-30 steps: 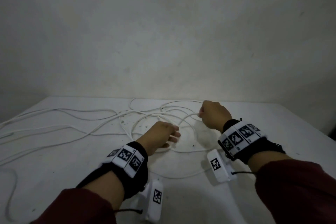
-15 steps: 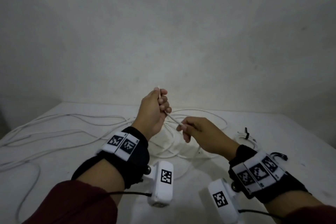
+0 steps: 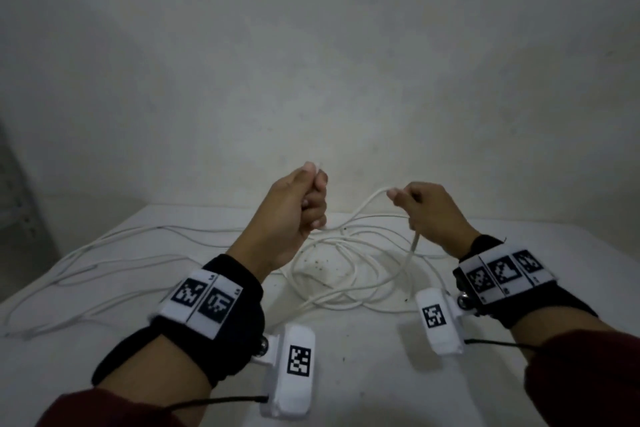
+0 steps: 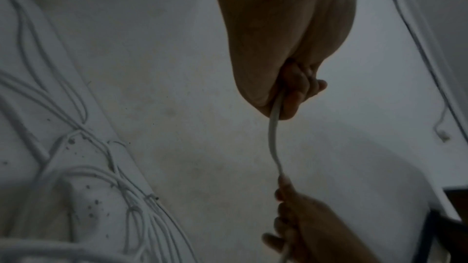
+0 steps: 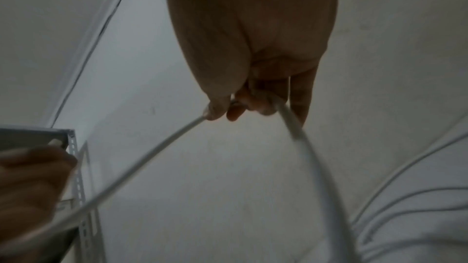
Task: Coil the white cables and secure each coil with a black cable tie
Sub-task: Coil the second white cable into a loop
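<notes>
Both hands are raised above the white table (image 3: 363, 367). My left hand (image 3: 304, 199) grips the end of a white cable (image 3: 360, 210), whose tip pokes out above the fist. A short span of that cable sags across to my right hand (image 3: 414, 204), which pinches it between thumb and fingers; from there it drops to loose loops (image 3: 349, 274) on the table. The left wrist view shows the cable (image 4: 274, 135) running from my left hand (image 4: 293, 95) to the right hand (image 4: 293, 215). In the right wrist view the cable (image 5: 152, 155) leaves my right hand (image 5: 253, 103) on both sides. No black tie is in view.
More white cable (image 3: 114, 263) trails in long strands over the left half of the table. A pale wall (image 3: 346, 62) stands close behind the table. A grey metal shelf upright (image 5: 78, 183) shows at the left in the right wrist view.
Both hands rose from the table with the cable end. The left hand keeps the tip; the right hand slid rightward along the cable, so the hands now stand apart.
</notes>
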